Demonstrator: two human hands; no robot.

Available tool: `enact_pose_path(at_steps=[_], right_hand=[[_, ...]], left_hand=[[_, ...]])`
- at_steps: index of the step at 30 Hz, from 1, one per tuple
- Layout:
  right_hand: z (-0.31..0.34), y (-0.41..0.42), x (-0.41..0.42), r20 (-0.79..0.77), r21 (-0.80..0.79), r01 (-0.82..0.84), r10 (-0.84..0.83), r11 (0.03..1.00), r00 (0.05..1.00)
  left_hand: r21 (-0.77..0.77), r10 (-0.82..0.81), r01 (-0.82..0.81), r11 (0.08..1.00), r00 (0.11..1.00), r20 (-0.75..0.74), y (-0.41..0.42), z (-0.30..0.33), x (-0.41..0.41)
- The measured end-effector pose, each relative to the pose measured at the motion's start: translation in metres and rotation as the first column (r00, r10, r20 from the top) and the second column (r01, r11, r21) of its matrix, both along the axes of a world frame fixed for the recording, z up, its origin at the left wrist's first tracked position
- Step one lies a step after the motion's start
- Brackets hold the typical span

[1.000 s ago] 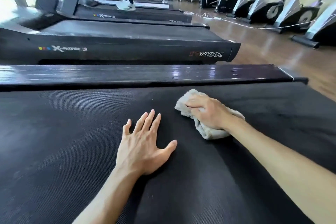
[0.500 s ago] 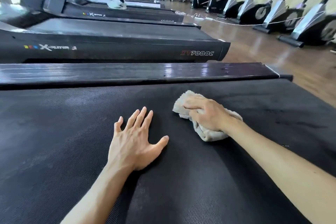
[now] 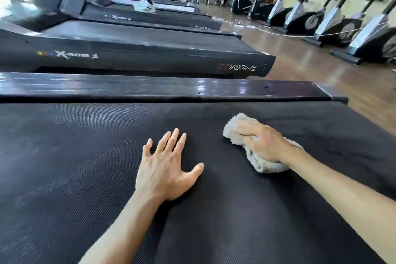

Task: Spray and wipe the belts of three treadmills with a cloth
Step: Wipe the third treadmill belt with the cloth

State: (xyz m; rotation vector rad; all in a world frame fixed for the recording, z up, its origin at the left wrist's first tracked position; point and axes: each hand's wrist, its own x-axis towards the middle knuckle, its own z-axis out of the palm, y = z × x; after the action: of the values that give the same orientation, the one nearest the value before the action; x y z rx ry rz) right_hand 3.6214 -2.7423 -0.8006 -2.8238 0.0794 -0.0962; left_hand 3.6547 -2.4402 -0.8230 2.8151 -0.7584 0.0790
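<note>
The black ribbed treadmill belt (image 3: 75,167) fills the lower part of the head view. My left hand (image 3: 166,169) lies flat on it with fingers spread and straight. To its right, my right hand (image 3: 262,140) grips a crumpled grey cloth (image 3: 236,123) and presses it against the belt. Part of the cloth sticks out beyond my fingers and behind my wrist. Dull pale streaks mark the belt left of my left hand. No spray bottle is in view.
A glossy dark side rail (image 3: 171,88) borders the belt's far edge. Beyond it stands a second treadmill (image 3: 139,58), then a third where a person's leg and white shoe (image 3: 145,5) stand. Exercise bikes (image 3: 334,19) line the right wall across a wooden floor (image 3: 310,70).
My right hand has slid the cloth slightly to the right along the belt, and my left hand has shifted a little with it. The view has drifted.
</note>
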Motion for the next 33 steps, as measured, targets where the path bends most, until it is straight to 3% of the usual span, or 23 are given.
enact_pose_path(at_steps=[6,9,13,16,19,21,25,27,29,33], right_hand=[[0.014,0.016,0.079,0.083,-0.141,0.179,-0.169,0.974,0.982],[-0.001,0.038,0.102,0.039,-0.102,0.074,-0.07,0.992,0.997],[-0.005,0.03,0.022,0.049,0.038,-0.051,0.05,0.998,0.998],[0.011,0.004,-0.003,-0.008,0.038,0.146,-0.146,0.989,0.989],[0.024,0.01,0.036,0.029,-0.067,0.241,-0.24,0.968,0.97],[0.019,0.02,0.069,0.071,-0.04,0.306,-0.302,0.951,0.951],[-0.001,0.047,0.085,0.01,-0.106,0.021,-0.02,0.994,1.0],[0.001,0.041,0.05,-0.022,-0.025,-0.068,0.068,0.997,0.997],[0.007,0.015,0.017,-0.049,0.048,0.014,-0.012,0.999,0.999],[0.016,-0.013,0.028,-0.002,-0.068,0.291,-0.292,0.954,0.957]], left_hand=[[0.004,0.013,-0.013,1.0,1.0,0.009,-0.001,0.001,-0.001],[0.011,0.001,-0.001,1.0,1.0,0.002,0.001,0.001,0.0],[0.001,0.002,-0.002,1.0,1.0,0.004,0.0,0.003,-0.001],[0.002,0.006,-0.006,1.0,1.0,0.012,0.0,0.002,-0.002],[0.014,0.012,-0.012,1.0,1.0,0.016,0.0,0.002,-0.002],[0.014,0.014,-0.014,1.0,1.0,0.016,-0.001,0.002,-0.001],[0.029,0.004,-0.004,1.0,1.0,0.012,0.001,0.002,0.001],[0.029,0.003,-0.003,1.0,1.0,0.017,0.001,0.001,0.001],[0.023,0.003,-0.003,1.0,1.0,0.027,0.0,-0.001,0.001],[0.012,0.004,-0.005,1.0,1.0,0.031,0.0,-0.002,0.002]])
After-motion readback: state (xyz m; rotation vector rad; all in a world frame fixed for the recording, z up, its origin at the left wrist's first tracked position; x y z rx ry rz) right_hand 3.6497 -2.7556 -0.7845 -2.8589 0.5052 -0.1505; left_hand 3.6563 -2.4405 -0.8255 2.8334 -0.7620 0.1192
